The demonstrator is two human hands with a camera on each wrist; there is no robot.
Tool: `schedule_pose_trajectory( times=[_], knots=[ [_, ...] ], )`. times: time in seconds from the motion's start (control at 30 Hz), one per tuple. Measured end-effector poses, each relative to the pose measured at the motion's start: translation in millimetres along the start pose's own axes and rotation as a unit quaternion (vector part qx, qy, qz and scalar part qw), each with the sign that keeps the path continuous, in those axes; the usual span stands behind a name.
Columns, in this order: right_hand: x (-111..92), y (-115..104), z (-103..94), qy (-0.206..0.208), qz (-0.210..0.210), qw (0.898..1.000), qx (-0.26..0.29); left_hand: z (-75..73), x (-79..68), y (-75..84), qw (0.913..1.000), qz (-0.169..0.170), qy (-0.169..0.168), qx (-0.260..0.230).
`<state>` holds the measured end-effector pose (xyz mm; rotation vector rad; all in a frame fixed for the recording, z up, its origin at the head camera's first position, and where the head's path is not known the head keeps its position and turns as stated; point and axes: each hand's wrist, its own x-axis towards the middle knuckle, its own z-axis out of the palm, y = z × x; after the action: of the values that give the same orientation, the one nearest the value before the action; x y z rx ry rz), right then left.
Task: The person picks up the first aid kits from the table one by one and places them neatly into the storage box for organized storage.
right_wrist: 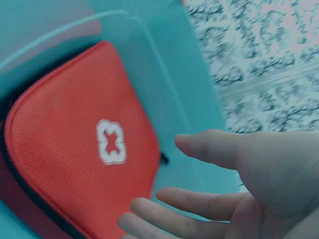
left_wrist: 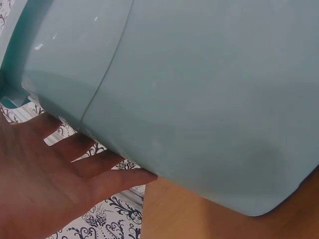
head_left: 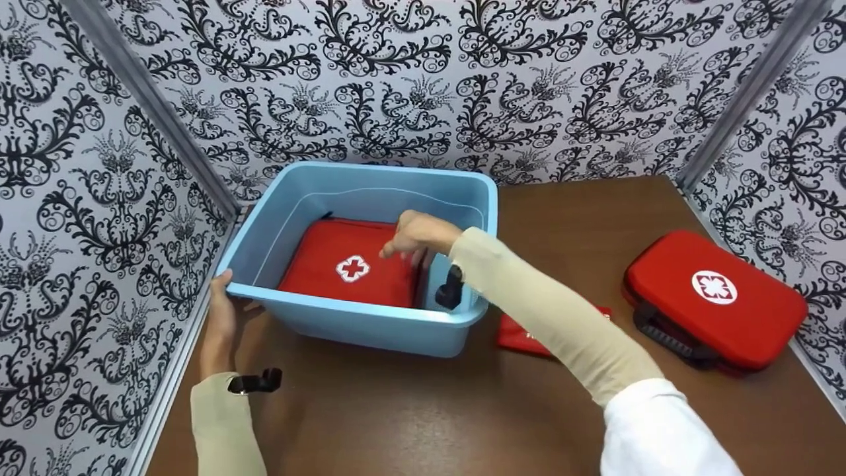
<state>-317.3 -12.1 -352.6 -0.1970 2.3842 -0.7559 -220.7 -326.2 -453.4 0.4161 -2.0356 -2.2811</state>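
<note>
At the near left corner of the light blue plastic bin (head_left: 370, 334) is my left hand (head_left: 223, 307). Its thumb lies on the rim, and its fingers (left_wrist: 99, 162) rest against the outer wall below. Inside the bin lies a red first-aid bag (head_left: 324, 248) with a white cross emblem and a dark zip. Over the bag's right part hovers my right hand (head_left: 420, 231), fingers spread and holding nothing. In the right wrist view, the thumb and fingers stand apart beside the red bag (right_wrist: 75, 134).
A red hard-shell first-aid case (head_left: 760, 304) with a black handle lies at the right of the brown table (head_left: 410, 410). Partly behind my right sleeve is a flat red pouch (head_left: 519, 337). Patterned wall panels (head_left: 396, 79) stand behind the bin and at both sides.
</note>
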Motion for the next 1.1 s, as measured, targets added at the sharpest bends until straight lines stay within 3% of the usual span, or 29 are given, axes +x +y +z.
schedule_pose_trajectory(
  times=[0.23, 0.6, 0.83, 1.1],
  knots=[
    [-36, 1, -27.7, 0.011, -0.042, 0.999, 0.029, -1.8, -1.9, -0.5, 0.9999, -0.006, 0.012, 0.009],
    [-83, 37, -54.9, 0.098, -0.112, 0.989, -0.006, 0.7, -0.9, 1.3, 0.9998, 0.001, 0.015, 0.009],
    [-106, 77, -68.6, 0.174, -0.103, 0.979, -0.022, -1.1, -1.2, 0.8, 0.9999, -0.003, 0.01, 0.011],
    [-114, 132, -81.3, 0.231, -0.055, 0.971, -0.028, 1.5, -0.6, -0.4, 0.9999, -0.002, 0.0, 0.015]
  ],
)
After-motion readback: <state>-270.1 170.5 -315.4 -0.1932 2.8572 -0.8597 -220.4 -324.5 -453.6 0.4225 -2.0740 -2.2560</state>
